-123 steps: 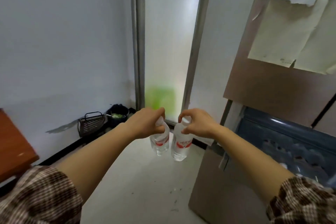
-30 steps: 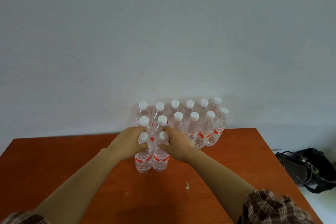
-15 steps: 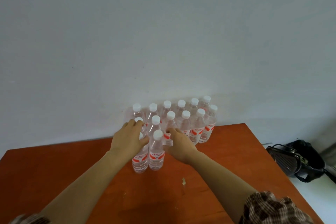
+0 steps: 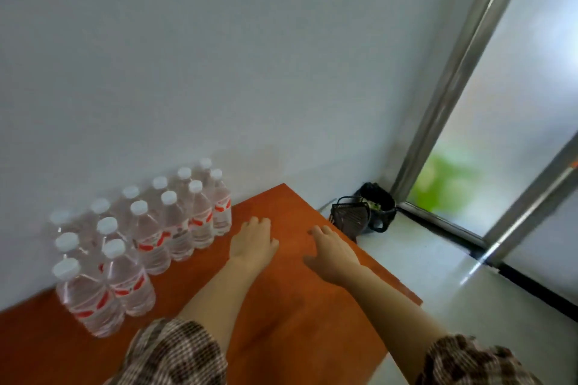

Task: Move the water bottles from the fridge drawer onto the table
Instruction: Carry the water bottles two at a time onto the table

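Left hand point(image 4: 253, 242) and right hand point(image 4: 333, 255) hover empty and loose-fingered over the table point(image 4: 281, 306), so any turn away should keep sleeves point(image 4: 175, 353) off the bottles point(image 4: 147, 241).

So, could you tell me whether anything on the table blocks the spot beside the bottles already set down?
Nothing visible does: only the left hand and right hand, both empty, are over the bare table beside the water bottles.
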Tool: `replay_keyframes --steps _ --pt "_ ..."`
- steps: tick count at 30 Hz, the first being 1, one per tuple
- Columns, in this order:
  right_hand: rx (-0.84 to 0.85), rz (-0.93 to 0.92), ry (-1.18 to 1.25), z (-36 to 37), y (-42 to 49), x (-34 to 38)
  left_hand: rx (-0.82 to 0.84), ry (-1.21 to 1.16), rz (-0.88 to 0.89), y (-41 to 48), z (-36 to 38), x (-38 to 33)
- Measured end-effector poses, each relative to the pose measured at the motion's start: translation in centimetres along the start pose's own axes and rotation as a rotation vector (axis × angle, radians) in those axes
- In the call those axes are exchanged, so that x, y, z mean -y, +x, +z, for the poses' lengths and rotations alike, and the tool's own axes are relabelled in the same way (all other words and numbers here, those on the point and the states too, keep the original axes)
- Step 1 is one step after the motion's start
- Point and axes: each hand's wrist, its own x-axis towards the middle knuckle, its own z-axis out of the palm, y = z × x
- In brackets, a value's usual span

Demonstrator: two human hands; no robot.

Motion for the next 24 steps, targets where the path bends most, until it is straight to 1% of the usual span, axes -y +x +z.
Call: replay_keyframes --steps 6,11,14,19,24 --pt "-0.109 0.256 0.01 -4.8 -9.4 -15.4 0.083 0.01 0.222 -2.6 4.6 -17.2" --pt "-0.174 0.398 -0.02 -8.8 -19.2 -28.7 0.105 0.022 0.401 -7.9 8.7 -33.0" --pt "-0.204 0.494 0.011 -10.8 -25.7 -35.8 0.119 0.037 0.505 -11.4 11.2 -41.5" --pt "-0.281 0.653 0.026 -14.3 -36.0 -45.5 0.156 0.018 0.68 -16.7 14.3 -54.8" --pt "-0.308 0.829 -0.007 -17.4 -44.8 -53.8 0.199 -0.005 0.89 -21.4 17.1 -66.6"
